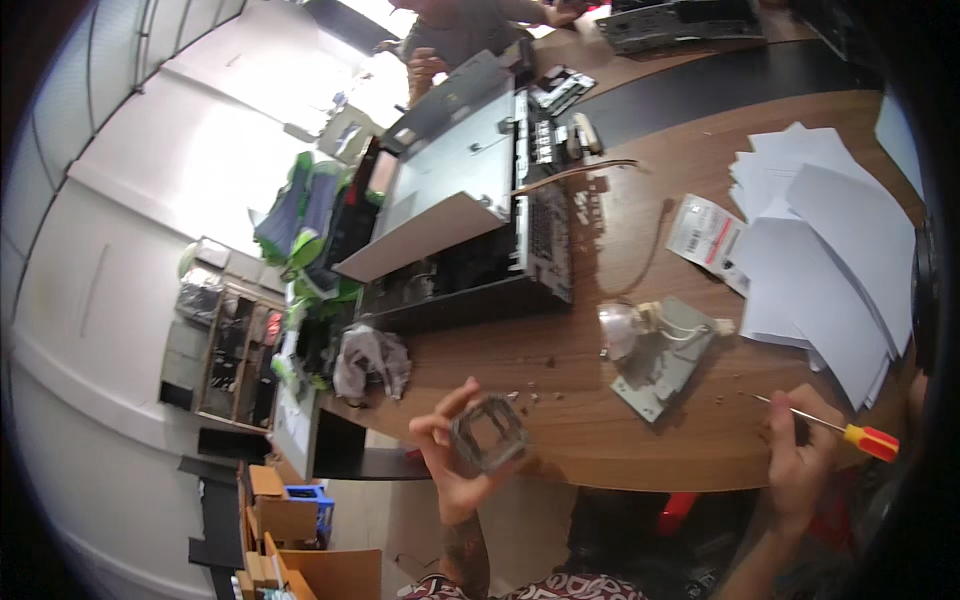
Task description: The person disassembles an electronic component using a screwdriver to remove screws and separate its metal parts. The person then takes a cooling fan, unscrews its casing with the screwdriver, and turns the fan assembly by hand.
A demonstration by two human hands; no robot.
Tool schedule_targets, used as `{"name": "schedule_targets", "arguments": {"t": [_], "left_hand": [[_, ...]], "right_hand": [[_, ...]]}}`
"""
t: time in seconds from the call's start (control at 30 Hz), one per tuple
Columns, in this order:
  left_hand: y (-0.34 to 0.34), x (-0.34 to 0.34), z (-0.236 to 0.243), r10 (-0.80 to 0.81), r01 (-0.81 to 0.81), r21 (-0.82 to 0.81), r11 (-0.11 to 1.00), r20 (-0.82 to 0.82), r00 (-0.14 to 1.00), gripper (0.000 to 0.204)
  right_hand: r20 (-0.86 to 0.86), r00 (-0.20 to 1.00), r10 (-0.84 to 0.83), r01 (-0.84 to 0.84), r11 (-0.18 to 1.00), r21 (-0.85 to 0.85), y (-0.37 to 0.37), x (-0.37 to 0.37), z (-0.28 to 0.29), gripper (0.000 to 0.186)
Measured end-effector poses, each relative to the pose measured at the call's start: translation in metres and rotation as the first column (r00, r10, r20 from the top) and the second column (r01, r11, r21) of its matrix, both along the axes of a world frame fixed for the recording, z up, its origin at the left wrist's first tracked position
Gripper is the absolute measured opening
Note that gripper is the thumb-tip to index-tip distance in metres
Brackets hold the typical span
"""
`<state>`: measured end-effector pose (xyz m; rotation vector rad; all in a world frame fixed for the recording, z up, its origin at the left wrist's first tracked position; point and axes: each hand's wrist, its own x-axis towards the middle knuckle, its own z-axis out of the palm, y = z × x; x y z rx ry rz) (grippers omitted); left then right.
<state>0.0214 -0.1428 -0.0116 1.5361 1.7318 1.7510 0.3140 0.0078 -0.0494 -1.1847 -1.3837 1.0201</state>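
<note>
My left hand (452, 478) is raised at the table's near edge, fingers closed around a square grey frame (464, 432) with an opening in its middle. In my right hand (800, 458) is a screwdriver with a red and yellow handle (873, 442). Its thin shaft points left over the tabletop. Between the hands, farther back, a reflector lamp (620, 330) with white wires rests against a flat grey metal plate (665, 365). Several tiny pieces, perhaps screws, are scattered on the wood near the frame.
A large black device casing (465, 300) with a tilted white panel (430, 235) stands at the back left. Loose white papers (810, 260) and a printed packet (705, 235) lie right. A crumpled plastic bag (370, 362) sits left. Another person (455, 35) is across the table.
</note>
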Motion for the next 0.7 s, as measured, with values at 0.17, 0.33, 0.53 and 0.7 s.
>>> {"name": "schedule_targets", "arguments": {"t": [0.17, 0.33, 0.53, 0.7], "left_hand": [[-0.029, -0.070, 0.002, 0.166, -0.166, -0.142, 0.976, -0.011, 0.986, 0.066], [-0.031, -0.094, -0.006, 0.203, -0.185, -0.110, 0.977, 0.194, 0.960, 0.063], [-0.016, -0.086, -0.009, 0.151, -0.156, -0.011, 0.988, 0.337, 0.929, 0.066], [-0.021, -0.090, -0.015, 0.176, -0.207, 0.037, 0.978, 0.391, 0.903, 0.071]], "right_hand": [[0.001, 0.999, 0.039, -0.039, 0.999, -0.033, 0.000, 0.001, -0.001, 0.027], [-0.017, 0.999, 0.044, -0.044, 0.999, -0.015, 0.003, 0.002, 0.004, 0.026], [0.053, 0.997, 0.056, -0.056, 0.998, -0.006, 0.006, 0.007, 0.006, 0.025], [0.034, 0.999, 0.031, -0.033, 0.998, 0.049, 0.003, 0.006, 0.003, 0.025]]}}
